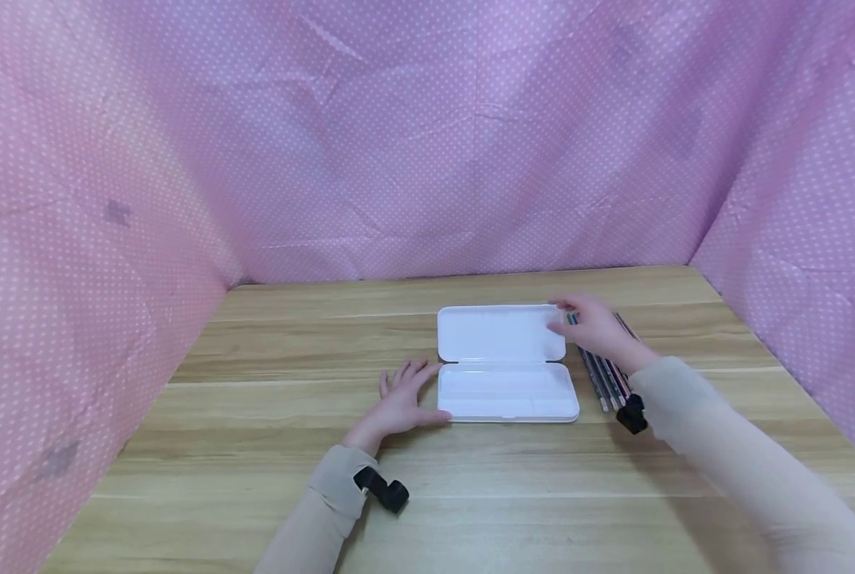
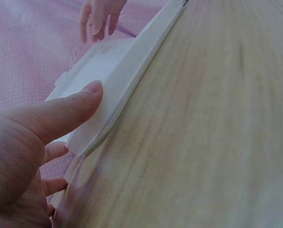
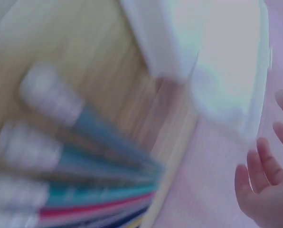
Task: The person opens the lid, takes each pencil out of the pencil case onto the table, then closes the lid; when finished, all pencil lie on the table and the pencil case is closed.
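Note:
A white pencil case lies unfolded on the table, its lid (image 1: 500, 333) laid back behind the shallow base (image 1: 506, 392). Spread fingers of my left hand (image 1: 398, 408) touch the base's left end. In the left wrist view, the thumb (image 2: 80, 107) lies straight against the base's front wall. My right hand (image 1: 595, 328) is over the lid's right end, its fingers loosely bent with nothing between them. From the right wrist, those fingers (image 3: 265, 166) appear just off the lid's corner. Several pencils (image 1: 599, 376) lie side by side under and beside the right hand.
The wooden table (image 1: 276, 351) ends at a pink dotted curtain (image 1: 398, 159) hanging at the back and both sides. The pencils' pale ends (image 3: 46, 95) point toward the table's front. Black wrist cameras (image 1: 382, 489) sit on both sleeves.

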A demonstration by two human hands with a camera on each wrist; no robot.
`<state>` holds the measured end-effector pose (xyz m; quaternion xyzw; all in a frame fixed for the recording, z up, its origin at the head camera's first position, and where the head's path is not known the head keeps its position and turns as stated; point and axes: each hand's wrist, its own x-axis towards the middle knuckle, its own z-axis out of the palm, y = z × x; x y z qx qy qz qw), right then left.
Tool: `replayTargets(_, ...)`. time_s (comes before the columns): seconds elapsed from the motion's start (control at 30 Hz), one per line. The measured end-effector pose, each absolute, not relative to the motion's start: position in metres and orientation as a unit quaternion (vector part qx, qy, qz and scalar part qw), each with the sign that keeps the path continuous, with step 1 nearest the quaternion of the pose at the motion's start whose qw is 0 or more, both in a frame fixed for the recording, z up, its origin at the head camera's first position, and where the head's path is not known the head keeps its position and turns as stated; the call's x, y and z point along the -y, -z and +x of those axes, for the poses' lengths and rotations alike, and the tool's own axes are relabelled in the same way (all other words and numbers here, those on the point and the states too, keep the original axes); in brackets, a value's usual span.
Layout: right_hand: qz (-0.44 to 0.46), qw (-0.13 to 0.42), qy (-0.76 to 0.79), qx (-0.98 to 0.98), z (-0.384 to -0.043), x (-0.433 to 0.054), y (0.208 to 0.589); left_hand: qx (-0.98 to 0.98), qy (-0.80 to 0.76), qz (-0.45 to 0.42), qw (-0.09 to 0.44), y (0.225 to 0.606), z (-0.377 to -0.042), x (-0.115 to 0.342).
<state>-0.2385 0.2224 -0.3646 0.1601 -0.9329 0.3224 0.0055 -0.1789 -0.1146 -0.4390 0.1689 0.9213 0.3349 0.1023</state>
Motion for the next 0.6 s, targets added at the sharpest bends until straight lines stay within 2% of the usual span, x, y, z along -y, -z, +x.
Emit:
replayTargets(0.2,0.199,0.032,-0.3,0.932,-0.241,-0.187,0.368,-0.92,-0.338,0.173,0.099,0.437,-0.178,0.114)
replayTargets(0.37,0.195,0.039,-0.251,0.947,-0.244,-0.169,0.367,-0.92,-0.337,0.175,0.097,0.435,-0.179,0.114)
replayTargets(0.6,0.141,-0.019,-0.237,0.961,-0.25,-0.159,0.366,-0.921,-0.335,0.174,0.099,0.435,-0.179,0.114)
